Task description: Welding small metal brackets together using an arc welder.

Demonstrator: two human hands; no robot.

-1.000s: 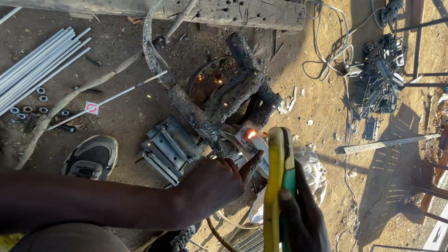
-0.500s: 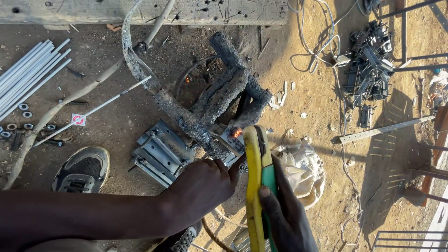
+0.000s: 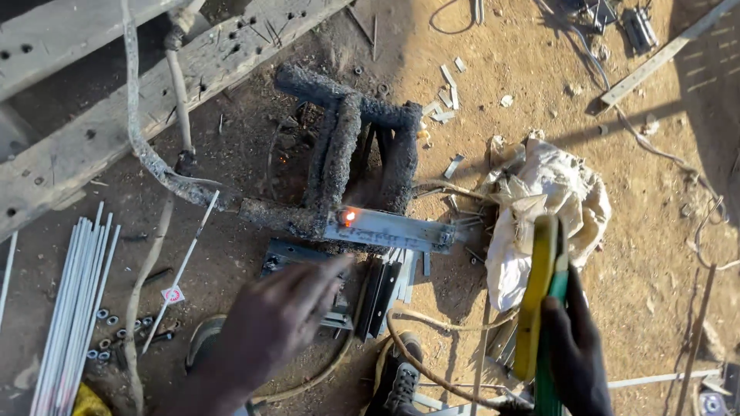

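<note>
Left hand [image 3: 281,312] blurred (right hand [image 3: 574,350] cropped).

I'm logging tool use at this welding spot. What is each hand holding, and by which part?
The right hand grips a yellow-and-green flat tool by its lower end. The left hand is blurred, fingers spread, holding nothing.

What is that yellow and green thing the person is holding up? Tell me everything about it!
The flat yellow and green hand shield is seen edge-on, so it looks like a thin, long board. Its yellow part is in front, with green behind and running down to the handle. It looks like plastic. It stands nearly upright, tilted a little, above the crumpled white cloth on the sandy ground. The right hand has its grip around the lower end. Nothing else touches it; its face is hidden.
</note>
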